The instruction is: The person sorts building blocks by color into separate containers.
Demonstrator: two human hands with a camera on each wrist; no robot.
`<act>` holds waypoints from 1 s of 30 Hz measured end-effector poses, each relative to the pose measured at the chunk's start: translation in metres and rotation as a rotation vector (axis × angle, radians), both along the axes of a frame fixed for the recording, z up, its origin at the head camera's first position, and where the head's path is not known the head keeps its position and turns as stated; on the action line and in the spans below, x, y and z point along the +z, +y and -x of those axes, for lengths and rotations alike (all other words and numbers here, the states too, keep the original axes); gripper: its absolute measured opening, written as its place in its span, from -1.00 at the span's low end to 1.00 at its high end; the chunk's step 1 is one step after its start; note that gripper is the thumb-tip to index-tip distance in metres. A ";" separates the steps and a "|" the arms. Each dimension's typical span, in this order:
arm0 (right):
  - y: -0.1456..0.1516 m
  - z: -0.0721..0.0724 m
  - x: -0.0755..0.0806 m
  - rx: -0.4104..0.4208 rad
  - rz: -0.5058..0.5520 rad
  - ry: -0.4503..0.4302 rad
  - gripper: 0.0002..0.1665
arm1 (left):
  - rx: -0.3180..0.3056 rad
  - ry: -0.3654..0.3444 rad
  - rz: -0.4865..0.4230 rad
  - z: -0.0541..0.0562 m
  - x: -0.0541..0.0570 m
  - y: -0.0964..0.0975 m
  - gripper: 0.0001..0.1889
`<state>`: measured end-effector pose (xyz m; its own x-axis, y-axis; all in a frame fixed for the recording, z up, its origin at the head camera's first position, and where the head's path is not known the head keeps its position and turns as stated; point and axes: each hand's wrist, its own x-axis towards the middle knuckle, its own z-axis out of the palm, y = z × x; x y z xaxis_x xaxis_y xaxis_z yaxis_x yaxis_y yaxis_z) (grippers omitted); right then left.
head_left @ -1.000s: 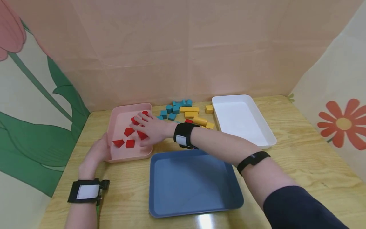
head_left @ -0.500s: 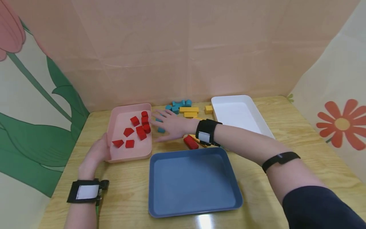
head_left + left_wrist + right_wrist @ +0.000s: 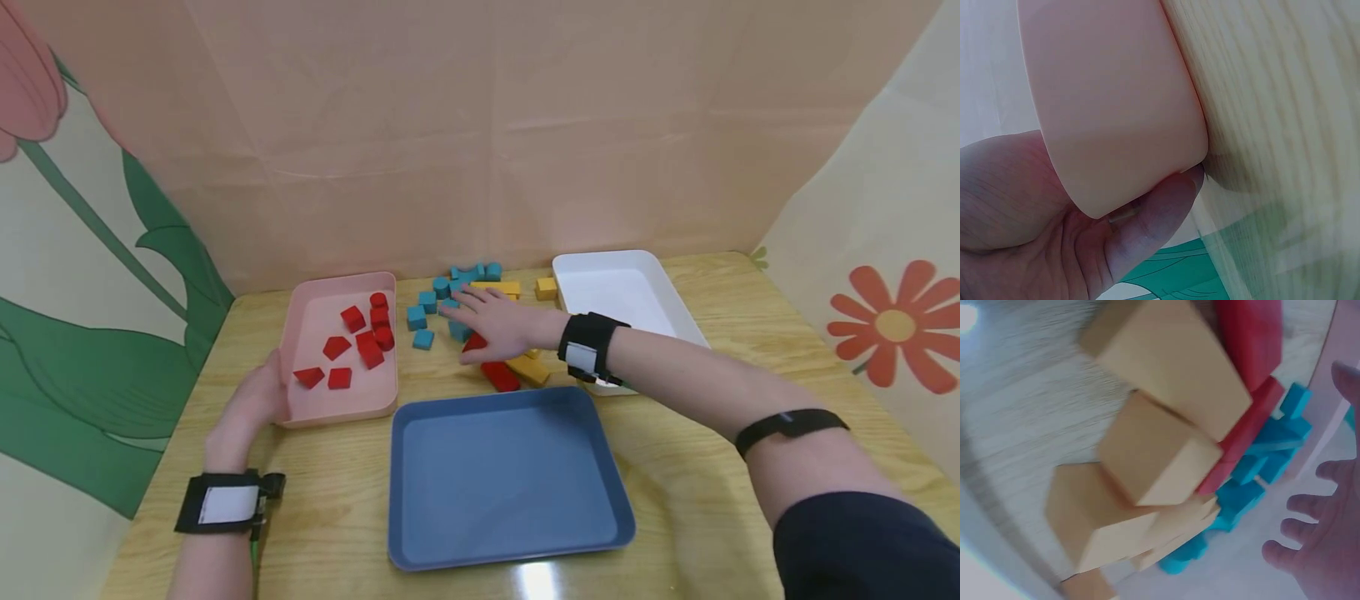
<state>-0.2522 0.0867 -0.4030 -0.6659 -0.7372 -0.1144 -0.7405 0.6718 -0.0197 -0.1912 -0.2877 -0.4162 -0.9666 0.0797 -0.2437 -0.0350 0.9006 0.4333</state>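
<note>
My left hand (image 3: 258,396) holds the left side of a shallow pink tray (image 3: 303,312). In the left wrist view its fingers curl against the tray's wall (image 3: 1110,94) at a corner. Several red blocks (image 3: 370,352) lie inside that tray. With fingers spread, my right hand (image 3: 498,323) hovers over a loose pile of blocks, holding nothing. Around it are several blue-green blocks (image 3: 416,317), yellow blocks (image 3: 531,372) and red blocks (image 3: 500,377). The right wrist view shows yellow blocks (image 3: 1160,450) close up, beside red and blue-green ones.
A blue tray (image 3: 510,483) lies in front of the pile on the wooden table (image 3: 330,517). At the right stands a white tray (image 3: 630,287), partly covered by my right arm. A lone yellow block (image 3: 546,289) sits near its left edge. A pink backdrop (image 3: 480,142) rises behind.
My right hand has moved right, from over the red blocks in the pink tray to above the loose pile. The left hand keeps its place on the pink tray.
</note>
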 end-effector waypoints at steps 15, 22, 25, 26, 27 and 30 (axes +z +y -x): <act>0.014 -0.001 -0.012 -0.146 -0.025 0.047 0.17 | -0.015 0.003 0.010 -0.001 0.002 -0.003 -0.13; 0.004 0.000 -0.015 -0.140 -0.090 0.057 0.17 | -0.007 -0.002 0.015 -0.001 0.000 -0.004 -0.18; 0.001 0.001 -0.018 -0.147 -0.128 0.041 0.15 | 0.003 -0.013 0.012 -0.001 -0.001 -0.003 -0.16; 0.001 0.002 -0.019 -0.148 -0.139 0.036 0.14 | 0.006 -0.017 0.009 -0.001 -0.001 -0.003 -0.15; 0.000 0.003 -0.019 -0.151 -0.145 0.031 0.11 | 0.009 -0.019 0.006 -0.001 -0.001 -0.003 -0.15; -0.001 0.006 -0.019 -0.156 -0.123 0.021 -0.04 | 0.010 -0.008 0.005 0.000 0.000 -0.003 -0.18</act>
